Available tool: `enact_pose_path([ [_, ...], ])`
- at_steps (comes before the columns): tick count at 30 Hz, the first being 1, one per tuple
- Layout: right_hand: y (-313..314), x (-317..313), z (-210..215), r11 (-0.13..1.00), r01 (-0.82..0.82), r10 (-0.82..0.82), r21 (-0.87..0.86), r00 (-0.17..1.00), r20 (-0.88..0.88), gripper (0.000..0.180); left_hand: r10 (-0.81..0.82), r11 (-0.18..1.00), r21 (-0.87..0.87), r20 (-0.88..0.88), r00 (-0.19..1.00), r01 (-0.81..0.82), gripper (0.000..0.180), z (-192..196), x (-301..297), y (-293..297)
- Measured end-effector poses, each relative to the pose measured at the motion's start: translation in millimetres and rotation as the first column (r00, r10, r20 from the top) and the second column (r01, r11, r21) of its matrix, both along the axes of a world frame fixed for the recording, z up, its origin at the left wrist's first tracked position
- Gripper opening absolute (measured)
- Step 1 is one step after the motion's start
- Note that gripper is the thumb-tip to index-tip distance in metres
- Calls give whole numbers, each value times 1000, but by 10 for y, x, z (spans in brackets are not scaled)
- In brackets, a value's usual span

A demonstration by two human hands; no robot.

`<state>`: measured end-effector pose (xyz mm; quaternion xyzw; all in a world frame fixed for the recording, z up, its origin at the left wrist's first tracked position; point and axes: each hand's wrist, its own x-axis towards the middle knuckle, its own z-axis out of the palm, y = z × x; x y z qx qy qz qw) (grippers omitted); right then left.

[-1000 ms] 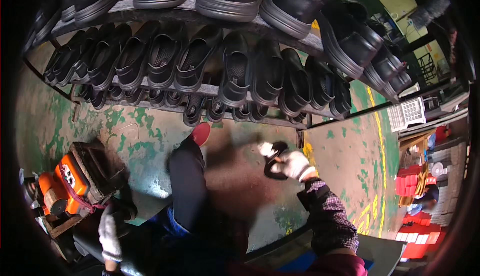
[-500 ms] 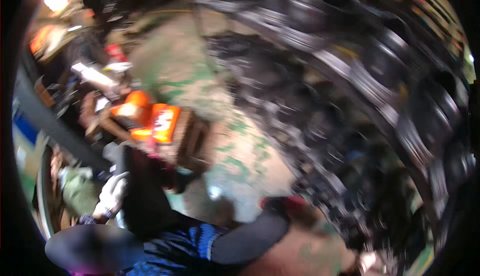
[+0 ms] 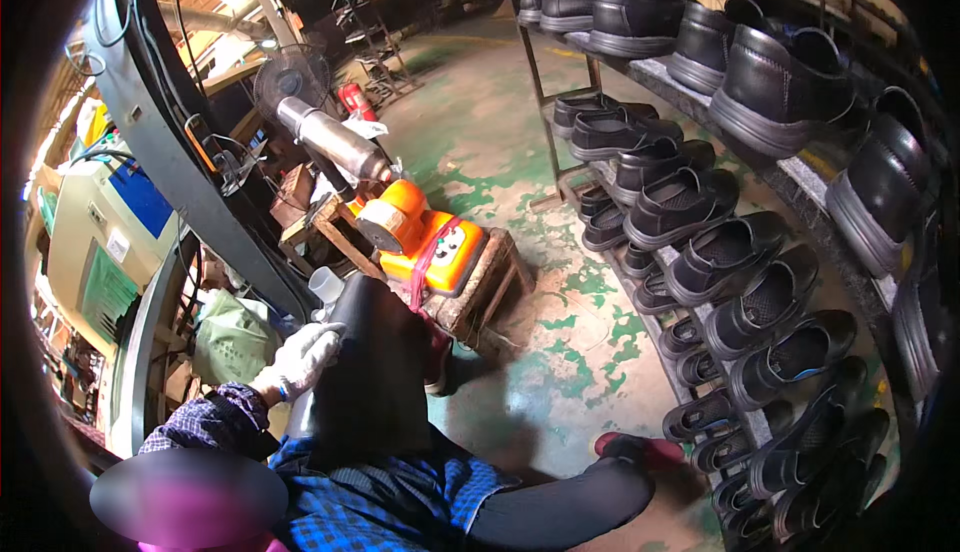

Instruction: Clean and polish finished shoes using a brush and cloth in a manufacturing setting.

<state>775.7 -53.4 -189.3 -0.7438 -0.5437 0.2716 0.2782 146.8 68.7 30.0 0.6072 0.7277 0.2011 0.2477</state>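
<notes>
My left hand [image 3: 305,360], in a white work glove, lies at the left edge of the black apron [image 3: 370,352] over my lap. Its fingers look stretched out against the apron, and I see nothing in them. Just beyond the fingertips stands a translucent plastic cup [image 3: 325,286]. A pale green cloth bag [image 3: 236,336] is left of the hand. My right hand is out of sight. One leg [image 3: 565,507] in dark trousers reaches to the right and ends in a red shoe [image 3: 645,448].
An orange machine [image 3: 430,252] with a red strap rests on a worn wooden stool [image 3: 475,292]. Beyond it are a metal cylinder [image 3: 335,140], a fan [image 3: 290,77] and a red fire extinguisher [image 3: 356,102]. Racks of black shoes [image 3: 770,82] line the right. A grey post [image 3: 190,142] rises at left.
The view has turned and steadied from blur. The stool, the orange machine and my left hand now sit farther right in the picture. The hand stays at the apron's edge.
</notes>
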Motion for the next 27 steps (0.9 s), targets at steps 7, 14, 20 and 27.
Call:
enact_pose_path([
  [7, -118, -116, 382, 1000, -10, 10, -12, 998, -64, 45, 3, 995, -98, -182, 983, -21, 43, 27, -43, -115],
  [14, 77, -680, 1085, 997, -30, 37, 71, 994, -101, 44, -118, 993, -39, -291, 949, 112, 40, 33, -169, -40],
  [20, 393, -1605, 1957, 974, -68, 90, 215, 991, -97, 44, -262, 964, 17, -124, 957, 266, 37, -125, -428, 15],
  [27, 481, -2705, 2909, 946, -121, 134, 301, 991, -21, 44, -862, 436, 314, -124, 492, 843, 56, -623, -254, 145],
])
